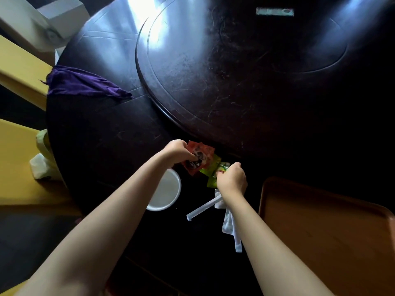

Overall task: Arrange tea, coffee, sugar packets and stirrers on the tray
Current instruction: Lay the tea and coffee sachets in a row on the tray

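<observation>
My left hand (177, 151) grips red coffee packets (202, 155) just above the dark table. My right hand (232, 180) pinches green tea packets (213, 173) that overlap the red ones. White wrapped stirrers (203, 208) and white sugar packets (227, 226) lie on the table under my right forearm. The brown tray (320, 223) sits at the right with nothing on its visible surface.
A white bowl (165, 192) stands beside my left forearm. A large round turntable (235, 71) fills the table's middle. A purple cloth (83, 83) drapes over the table's left edge. Yellow chairs (19, 146) stand at the left, a small packet (275, 11) far back.
</observation>
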